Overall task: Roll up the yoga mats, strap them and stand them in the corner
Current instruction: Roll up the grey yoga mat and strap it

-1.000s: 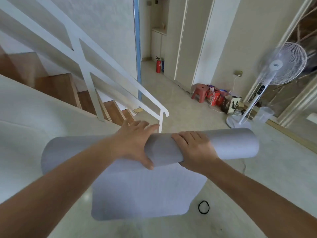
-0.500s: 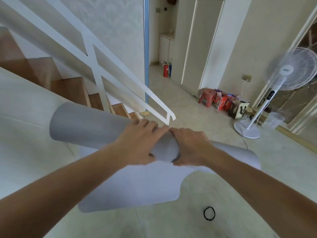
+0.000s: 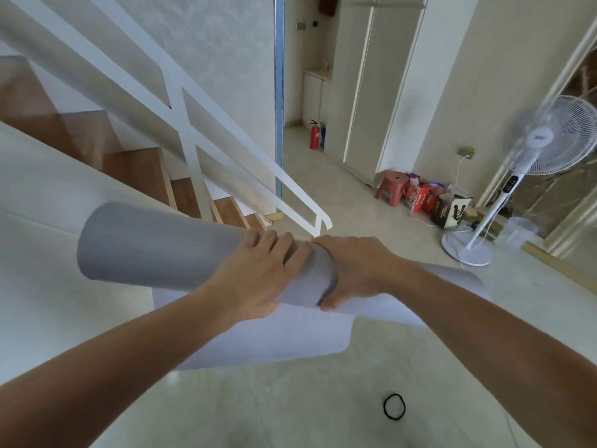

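Observation:
A grey yoga mat (image 3: 155, 247), mostly rolled into a thick tube, is held off the floor in front of me, its left end raised. Its loose tail hangs below the roll. My left hand (image 3: 258, 273) lies over the top of the roll, fingers curled round it. My right hand (image 3: 358, 270) grips the roll just to the right, thumb underneath. The roll's right part is hidden behind my right forearm. A black elastic band (image 3: 394, 406) lies on the tiled floor below my right arm.
A white stair railing (image 3: 226, 130) and wooden steps (image 3: 139, 169) rise at the left. A standing fan (image 3: 529, 176) is at the right, with a red stool (image 3: 392, 185) and bags beside it. A red fire extinguisher (image 3: 315, 134) stands by the far wall.
The roll has tilted from level to left end up, and my two hands have come together at its middle. The view has shifted slightly.

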Demonstrator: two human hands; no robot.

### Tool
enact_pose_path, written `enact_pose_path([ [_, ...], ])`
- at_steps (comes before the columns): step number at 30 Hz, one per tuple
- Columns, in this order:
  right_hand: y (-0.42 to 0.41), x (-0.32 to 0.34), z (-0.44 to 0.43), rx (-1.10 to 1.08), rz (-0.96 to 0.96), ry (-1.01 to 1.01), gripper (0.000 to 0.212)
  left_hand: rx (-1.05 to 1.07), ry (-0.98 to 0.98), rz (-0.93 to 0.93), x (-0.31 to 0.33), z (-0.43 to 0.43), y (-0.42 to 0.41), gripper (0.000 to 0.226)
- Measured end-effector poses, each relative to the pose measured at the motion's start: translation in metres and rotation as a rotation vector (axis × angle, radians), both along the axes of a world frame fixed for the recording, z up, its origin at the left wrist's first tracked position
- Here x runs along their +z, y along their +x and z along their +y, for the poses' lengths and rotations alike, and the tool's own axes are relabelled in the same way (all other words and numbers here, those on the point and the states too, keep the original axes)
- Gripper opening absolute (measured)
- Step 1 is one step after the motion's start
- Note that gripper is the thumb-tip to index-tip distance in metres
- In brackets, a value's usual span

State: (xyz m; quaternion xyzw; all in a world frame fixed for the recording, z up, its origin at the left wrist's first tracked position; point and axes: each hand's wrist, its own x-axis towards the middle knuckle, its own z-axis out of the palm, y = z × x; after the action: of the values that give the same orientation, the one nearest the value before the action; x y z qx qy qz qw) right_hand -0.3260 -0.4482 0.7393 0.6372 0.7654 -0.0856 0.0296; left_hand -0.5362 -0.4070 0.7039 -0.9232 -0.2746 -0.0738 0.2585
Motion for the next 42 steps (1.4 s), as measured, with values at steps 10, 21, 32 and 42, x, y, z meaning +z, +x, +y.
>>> enact_pose_path([
  [10, -0.011, -0.039, -0.03, 0.199, -0.155, 0.698, 0.107, 0.28, -0.703, -0.045, 0.034, 0.006, -0.012, 0.101],
  [21, -0.011, -0.032, -0.017, 0.216, -0.091, 0.608, 0.08, 0.26, -0.61, -0.037, 0.048, 0.003, -0.018, 0.12],
  [32, -0.003, 0.017, -0.004, 0.157, -0.142, 0.008, 0.132, 0.1, -0.11, -0.037, 0.003, -0.022, -0.01, 0.095],
  [42, -0.006, -0.047, -0.022, 0.407, -0.195, 0.955, 0.06, 0.4, -1.042, -0.074, 0.064, 0.008, -0.019, 0.137],
])
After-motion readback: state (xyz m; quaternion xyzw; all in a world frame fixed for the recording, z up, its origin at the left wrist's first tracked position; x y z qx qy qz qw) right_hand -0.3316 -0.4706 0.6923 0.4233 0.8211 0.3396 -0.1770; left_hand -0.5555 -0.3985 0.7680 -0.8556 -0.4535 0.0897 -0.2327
